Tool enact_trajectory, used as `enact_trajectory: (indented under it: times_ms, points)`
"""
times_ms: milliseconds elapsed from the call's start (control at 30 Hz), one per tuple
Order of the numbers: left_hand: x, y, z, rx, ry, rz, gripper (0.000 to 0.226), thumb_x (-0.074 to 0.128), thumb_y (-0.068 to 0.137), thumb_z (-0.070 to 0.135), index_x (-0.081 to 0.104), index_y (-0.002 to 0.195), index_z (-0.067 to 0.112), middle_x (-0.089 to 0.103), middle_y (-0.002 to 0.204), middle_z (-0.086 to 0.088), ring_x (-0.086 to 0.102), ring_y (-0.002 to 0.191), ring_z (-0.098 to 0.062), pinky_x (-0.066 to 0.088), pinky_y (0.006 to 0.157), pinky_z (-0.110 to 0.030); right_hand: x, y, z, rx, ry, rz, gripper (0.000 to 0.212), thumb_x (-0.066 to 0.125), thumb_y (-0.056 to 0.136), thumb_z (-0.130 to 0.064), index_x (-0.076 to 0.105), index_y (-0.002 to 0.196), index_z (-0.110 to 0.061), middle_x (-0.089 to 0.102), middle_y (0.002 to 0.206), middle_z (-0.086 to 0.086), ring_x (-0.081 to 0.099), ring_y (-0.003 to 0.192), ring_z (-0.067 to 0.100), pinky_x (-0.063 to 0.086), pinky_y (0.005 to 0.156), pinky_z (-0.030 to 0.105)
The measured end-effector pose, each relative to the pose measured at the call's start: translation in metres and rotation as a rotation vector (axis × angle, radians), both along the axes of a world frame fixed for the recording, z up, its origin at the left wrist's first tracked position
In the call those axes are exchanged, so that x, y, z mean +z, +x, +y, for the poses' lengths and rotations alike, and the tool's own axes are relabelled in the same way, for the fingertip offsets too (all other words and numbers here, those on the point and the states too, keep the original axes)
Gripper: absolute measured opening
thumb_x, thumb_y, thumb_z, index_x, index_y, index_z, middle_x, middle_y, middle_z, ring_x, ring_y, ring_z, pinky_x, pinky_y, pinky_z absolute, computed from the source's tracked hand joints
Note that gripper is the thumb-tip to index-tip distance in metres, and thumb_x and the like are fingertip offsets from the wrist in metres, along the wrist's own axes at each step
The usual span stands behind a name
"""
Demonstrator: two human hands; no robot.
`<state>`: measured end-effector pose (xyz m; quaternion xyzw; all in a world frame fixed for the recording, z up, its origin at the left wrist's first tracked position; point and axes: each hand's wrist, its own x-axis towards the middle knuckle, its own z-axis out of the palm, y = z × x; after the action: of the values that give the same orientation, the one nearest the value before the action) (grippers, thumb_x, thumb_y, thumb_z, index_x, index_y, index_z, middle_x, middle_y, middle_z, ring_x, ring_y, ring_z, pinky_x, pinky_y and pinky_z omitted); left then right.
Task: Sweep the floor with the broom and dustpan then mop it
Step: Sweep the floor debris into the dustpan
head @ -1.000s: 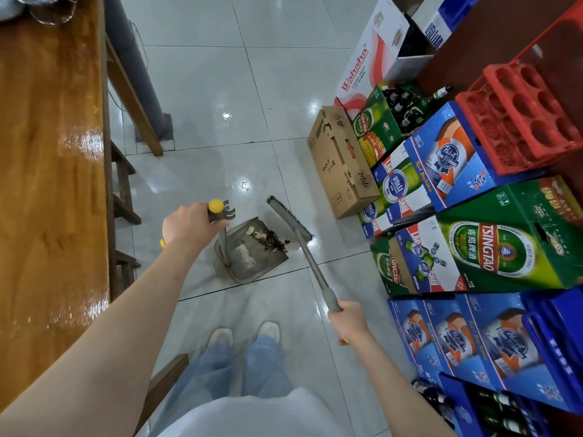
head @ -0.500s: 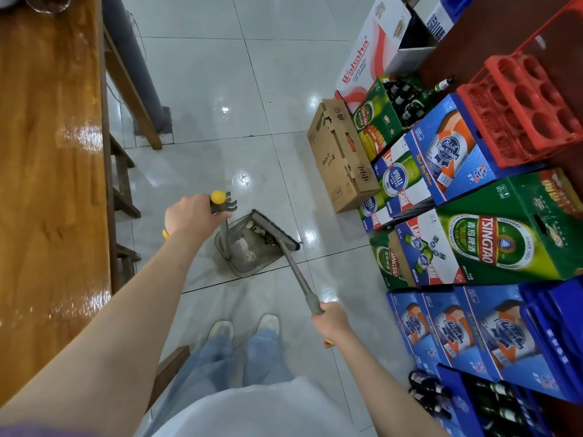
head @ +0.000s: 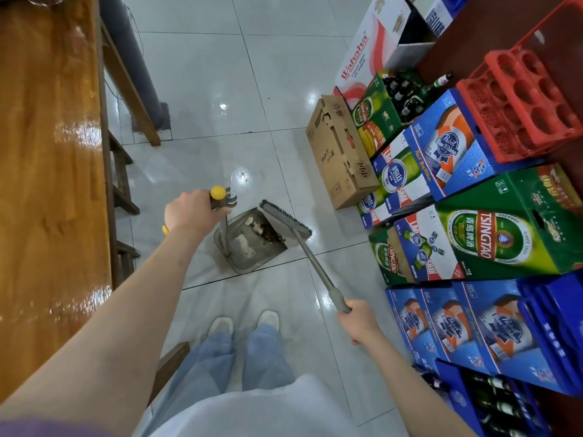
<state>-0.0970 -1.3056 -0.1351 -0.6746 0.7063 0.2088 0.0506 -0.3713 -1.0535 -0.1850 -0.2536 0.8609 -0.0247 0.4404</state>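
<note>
A person is standing on a glossy pale tiled floor [head: 220, 74], looking down at two outstretched bare arms. The left hand [head: 192, 212] is gripping the yellow-capped top of a long-handled dustpan [head: 249, 244], fingers curled round the handle. The handle is standing nearly upright, and the grey pan is resting on the floor just ahead of the person's pale shoes [head: 243, 323], its open mouth facing up and to the right. Pale crumbs and a dark pile of debris [head: 268, 236] are lying inside the pan near its mouth.

The right hand [head: 359, 321] is gripping the grey end of a broom [head: 312, 257], fingers wrapped round the shaft. The shaft's long axis is running diagonally from the hand at lower right up to the brush head at upper left. The brush head is lying across the pan's mouth, its dark bristles facing away from the pan.

A polished wooden table [head: 47, 152] is filling the left side. Along the right, stacked beer cartons [head: 492, 241], a plain cardboard box [head: 340, 156] and a red bottle crate [head: 520, 105] are lining the floor.
</note>
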Motion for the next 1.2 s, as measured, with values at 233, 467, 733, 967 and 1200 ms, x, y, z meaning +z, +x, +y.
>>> enact_trajectory:
  times_ms: [233, 467, 733, 967, 1200]
  points:
    - [0.002, 0.000, 0.001, -0.003, -0.002, 0.016, 0.037, 0.061, 0.084, 0.057, 0.050, 0.080, 0.022, 0.055, 0.076, -0.003, 0.053, 0.073, -0.029, 0.039, 0.060, -0.030, -0.017, 0.006, -0.014, 0.054, 0.080, 0.029, 0.021, 0.047, 0.082, -0.012, 0.062, 0.096, -0.009, 0.055, 0.076, 0.006, 0.051, 0.062, 0.022, 0.053, 0.042, 0.029]
    - [0.003, -0.002, 0.001, -0.003, -0.008, 0.023, 0.035, 0.062, 0.084, 0.055, 0.048, 0.079, 0.023, 0.051, 0.072, -0.003, 0.049, 0.071, -0.028, 0.037, 0.059, -0.030, -0.011, 0.025, 0.010, 0.079, 0.083, -0.063, 0.021, 0.044, 0.081, -0.011, 0.061, 0.091, -0.018, 0.052, 0.075, 0.001, 0.048, 0.061, 0.016, 0.048, 0.042, 0.025]
    - [0.002, 0.000, 0.000, -0.002, -0.014, 0.016, 0.036, 0.062, 0.084, 0.055, 0.049, 0.079, 0.023, 0.052, 0.071, -0.003, 0.049, 0.070, -0.028, 0.038, 0.058, -0.030, 0.009, -0.011, 0.026, 0.084, 0.045, -0.064, 0.042, 0.046, 0.085, -0.011, 0.063, 0.121, -0.026, 0.055, 0.080, 0.002, 0.049, 0.064, 0.016, 0.047, 0.041, 0.024]
    - [0.006, -0.002, 0.002, 0.003, 0.000, 0.016, 0.035, 0.061, 0.085, 0.053, 0.048, 0.078, 0.021, 0.052, 0.073, -0.002, 0.049, 0.071, -0.027, 0.038, 0.060, -0.030, 0.006, -0.027, 0.010, 0.055, 0.028, 0.009, 0.040, 0.047, 0.089, -0.009, 0.058, 0.127, -0.005, 0.067, 0.100, 0.019, 0.054, 0.071, 0.024, 0.050, 0.047, 0.029]
    - [0.005, 0.000, 0.003, -0.004, -0.002, 0.006, 0.037, 0.061, 0.085, 0.054, 0.047, 0.076, 0.021, 0.051, 0.071, -0.001, 0.050, 0.070, -0.026, 0.039, 0.058, -0.030, -0.006, -0.022, -0.019, 0.018, 0.050, 0.019, 0.031, 0.047, 0.090, -0.008, 0.065, 0.115, -0.006, 0.066, 0.096, 0.017, 0.051, 0.069, 0.023, 0.047, 0.041, 0.027]
